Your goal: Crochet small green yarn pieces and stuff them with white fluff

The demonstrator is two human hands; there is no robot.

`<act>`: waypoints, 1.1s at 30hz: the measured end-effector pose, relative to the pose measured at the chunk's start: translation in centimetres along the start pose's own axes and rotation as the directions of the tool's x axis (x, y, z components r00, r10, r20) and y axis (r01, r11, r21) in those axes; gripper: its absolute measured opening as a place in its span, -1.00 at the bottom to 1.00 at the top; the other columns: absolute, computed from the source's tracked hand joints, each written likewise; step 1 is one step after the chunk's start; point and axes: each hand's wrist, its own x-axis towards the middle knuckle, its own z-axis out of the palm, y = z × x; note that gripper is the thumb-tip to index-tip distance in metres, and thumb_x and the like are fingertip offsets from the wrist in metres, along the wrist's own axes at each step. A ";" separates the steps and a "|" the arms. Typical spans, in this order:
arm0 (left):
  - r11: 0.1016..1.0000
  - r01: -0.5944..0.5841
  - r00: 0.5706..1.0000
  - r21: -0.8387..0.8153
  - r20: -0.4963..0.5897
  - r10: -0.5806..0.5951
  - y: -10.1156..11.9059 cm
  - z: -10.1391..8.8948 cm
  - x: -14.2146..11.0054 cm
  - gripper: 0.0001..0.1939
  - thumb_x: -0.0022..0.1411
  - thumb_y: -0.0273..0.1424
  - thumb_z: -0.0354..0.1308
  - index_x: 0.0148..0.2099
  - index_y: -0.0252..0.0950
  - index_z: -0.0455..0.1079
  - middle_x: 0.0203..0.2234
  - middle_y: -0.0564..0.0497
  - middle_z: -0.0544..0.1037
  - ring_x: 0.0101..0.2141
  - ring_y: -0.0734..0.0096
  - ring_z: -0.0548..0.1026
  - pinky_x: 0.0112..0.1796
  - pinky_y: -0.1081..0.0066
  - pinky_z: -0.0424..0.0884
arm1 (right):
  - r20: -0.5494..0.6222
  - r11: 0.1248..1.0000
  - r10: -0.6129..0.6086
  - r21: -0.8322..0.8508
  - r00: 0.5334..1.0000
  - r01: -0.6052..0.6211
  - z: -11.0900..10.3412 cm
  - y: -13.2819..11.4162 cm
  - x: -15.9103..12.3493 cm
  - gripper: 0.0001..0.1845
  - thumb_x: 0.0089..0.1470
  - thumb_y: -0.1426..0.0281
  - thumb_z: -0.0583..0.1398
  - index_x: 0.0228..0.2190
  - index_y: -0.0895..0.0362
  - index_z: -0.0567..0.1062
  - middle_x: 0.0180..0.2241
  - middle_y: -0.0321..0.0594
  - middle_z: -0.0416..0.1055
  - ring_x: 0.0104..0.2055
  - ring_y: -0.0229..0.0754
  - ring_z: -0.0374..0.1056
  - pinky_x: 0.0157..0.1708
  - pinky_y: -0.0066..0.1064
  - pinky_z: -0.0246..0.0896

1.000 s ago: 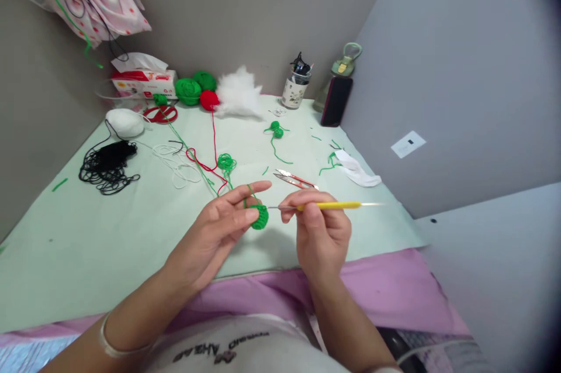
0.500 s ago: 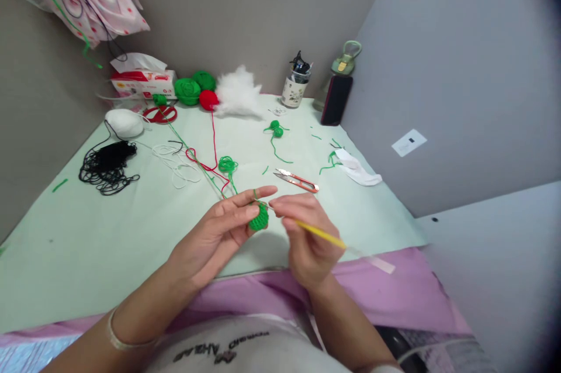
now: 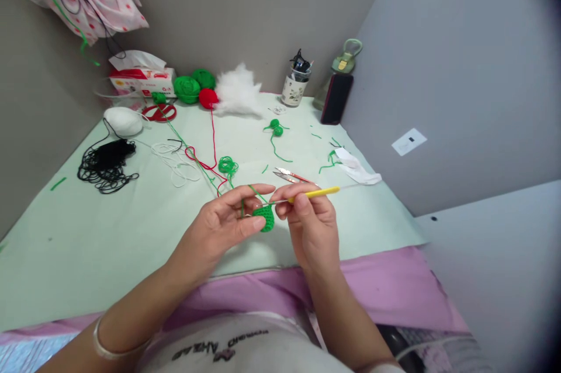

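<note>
At the left of a pale green table cover (image 3: 87, 244), a heap of black yarn (image 3: 107, 162) is lying just nearer than a ball of white yarn (image 3: 123, 121). A tissue box (image 3: 153, 82) is standing at the far left, with red-handled scissors (image 3: 170, 113) resting in front of it. To its right, green yarn balls (image 3: 187, 89) are sitting beside a red yarn ball (image 3: 208, 99), whose strand is trailing toward the near side.

In the near middle, the left hand (image 3: 214, 230) is partly open, pinching a small green crocheted piece (image 3: 265, 221) between thumb and fingers, its index finger stretching out with green yarn running over it. The piece is hanging above the cover between the two hands, and the metal shaft of a yellow-handled crochet hook (image 3: 325, 192) is meeting its upper edge. At the right, the right hand (image 3: 314, 227) is closing its curled fingers and thumb around the hook.

Beyond the hands, orange-handled snips (image 3: 289, 175) are lying near the right hand's fingers. Farther back, white stuffing (image 3: 239, 92) is piling up left of a labelled jar (image 3: 294, 89), while at the far right a phone (image 3: 336, 99) is leaning upright against a green bottle (image 3: 344, 63).
</note>
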 end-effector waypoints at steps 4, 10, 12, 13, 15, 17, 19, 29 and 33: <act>0.999 -0.031 0.999 0.015 -0.013 0.031 0.0 -0.2 0.0 -0.66 0.22 -0.32 0.48 0.06 0.02 0.68 -0.29 0.07 0.46 -0.22 0.39 0.44 -0.15 0.43 0.42 | 0.022 0.998 0.045 0.034 0.999 -0.046 0.0 -0.3 0.2 -0.78 0.29 0.19 0.31 -0.33 0.05 0.63 -0.40 -0.25 0.57 -0.42 -0.25 0.40 -0.40 -0.40 0.37; 0.983 -0.072 0.994 0.168 -0.063 0.084 0.4 -0.2 -0.1 -0.66 0.23 -0.35 0.44 0.07 -0.04 0.67 -0.28 0.05 0.51 -0.20 0.33 0.45 -0.10 0.36 0.41 | 0.078 0.997 -0.035 -0.065 0.996 0.040 -0.3 -0.6 -0.3 -0.79 0.39 0.25 0.22 -0.26 0.03 0.62 -0.33 -0.24 0.61 -0.33 -0.22 0.48 -0.34 -0.36 0.41; 0.966 -0.079 0.990 0.246 -0.093 0.105 0.5 0.0 -0.1 -0.66 0.25 -0.38 0.42 0.07 -0.04 0.66 -0.29 0.06 0.51 -0.19 0.33 0.45 -0.06 0.34 0.40 | 0.106 0.973 -0.113 -0.189 0.988 0.131 -0.4 -0.9 -0.5 -0.78 0.42 0.31 0.18 -0.22 0.02 0.63 -0.28 -0.23 0.63 -0.30 -0.20 0.50 -0.30 -0.33 0.44; 0.953 -0.092 0.986 0.288 -0.105 0.127 0.5 0.1 -0.2 -0.66 0.25 -0.40 0.40 0.07 -0.03 0.66 -0.29 0.07 0.52 -0.19 0.33 0.45 -0.04 0.33 0.38 | 0.128 0.946 -0.166 -0.259 0.978 0.195 -0.4 -1.0 -0.6 -0.79 0.43 0.34 0.16 -0.20 0.02 0.62 -0.26 -0.22 0.63 -0.27 -0.18 0.52 -0.29 -0.31 0.46; 0.919 -0.150 0.971 0.365 -0.119 0.206 0.4 0.3 -0.2 -0.64 0.25 -0.46 0.37 0.07 -0.02 0.66 -0.28 0.08 0.53 -0.19 0.35 0.45 0.01 0.31 0.36 | 0.215 0.846 -0.299 -0.390 0.930 0.363 -0.3 -1.3 -0.8 -0.79 0.43 0.43 0.14 -0.14 0.03 0.60 -0.23 -0.19 0.64 -0.20 -0.15 0.54 -0.24 -0.28 0.49; 0.889 -0.217 0.950 0.403 -0.121 0.287 0.2 0.5 -0.3 -0.62 0.24 -0.50 0.35 0.06 -0.01 0.66 -0.27 0.09 0.53 -0.19 0.37 0.44 0.05 0.31 0.33 | 0.334 0.672 -0.422 -0.509 0.842 0.539 -0.2 -1.3 -1.1 -0.77 0.41 0.49 0.13 -0.07 0.05 0.57 -0.19 -0.15 0.64 -0.16 -0.13 0.55 -0.20 -0.25 0.50; 0.904 -0.231 0.947 0.361 -0.130 0.294 0.1 0.8 -0.4 -0.62 0.26 -0.48 0.36 0.08 0.00 0.66 -0.27 0.11 0.53 -0.19 0.39 0.44 0.05 0.32 0.33 | 0.436 0.435 -0.503 -0.619 0.747 0.654 -0.2 -1.0 -1.5 -0.75 0.37 0.54 0.16 -0.03 0.07 0.56 -0.16 -0.11 0.64 -0.13 -0.12 0.55 -0.18 -0.24 0.52; 0.938 0.161 0.987 -0.309 0.020 -0.162 0.6 0.5 0.6 -0.58 0.19 -0.29 0.48 0.11 -0.15 0.67 -0.32 0.06 0.48 -0.28 0.48 0.37 -0.17 0.50 0.34 | 0.105 0.812 -0.433 -0.386 0.895 0.438 -0.6 0.2 -0.9 -0.77 0.42 0.41 0.17 -0.10 -0.01 0.65 -0.26 -0.20 0.63 -0.30 -0.16 0.54 -0.31 -0.26 0.52; 0.985 0.065 0.998 -0.160 -0.015 -0.069 0.2 0.4 0.6 -0.64 0.24 -0.27 0.44 0.09 -0.09 0.68 -0.26 0.05 0.55 -0.19 0.41 0.39 -0.11 0.46 0.31 | 0.030 0.974 -0.206 -0.096 0.978 0.208 -0.4 0.3 -0.4 -0.82 0.38 0.34 0.24 -0.20 -0.01 0.68 -0.31 -0.24 0.60 -0.35 -0.22 0.48 -0.35 -0.33 0.47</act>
